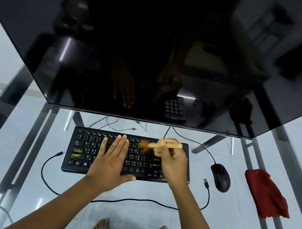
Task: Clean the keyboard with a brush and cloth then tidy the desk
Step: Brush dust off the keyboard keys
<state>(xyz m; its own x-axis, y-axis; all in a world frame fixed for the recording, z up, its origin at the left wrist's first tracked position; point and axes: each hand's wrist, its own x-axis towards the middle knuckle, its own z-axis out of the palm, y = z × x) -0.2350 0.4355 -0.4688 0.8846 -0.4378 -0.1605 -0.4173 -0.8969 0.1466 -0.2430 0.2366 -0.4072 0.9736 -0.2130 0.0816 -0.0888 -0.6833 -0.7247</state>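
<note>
A black keyboard (84,149) lies on the glass desk (149,214) in front of the monitor. My left hand (111,159) rests flat on its middle keys, fingers together and pointing away from me. My right hand (171,162) is over the keyboard's right part and grips a brush with a pale wooden handle (169,145). The brush's brown bristles (144,145) are blurred and touch the upper keys just right of my left fingertips. A red cloth (266,193) lies crumpled on the desk at the far right.
A large dark monitor (156,55) fills the upper view and overhangs the desk. A black mouse (220,177) sits between keyboard and cloth. A loose black cable (131,201) with unplugged USB ends curves in front of the keyboard. Metal frame bars and my feet show through the glass.
</note>
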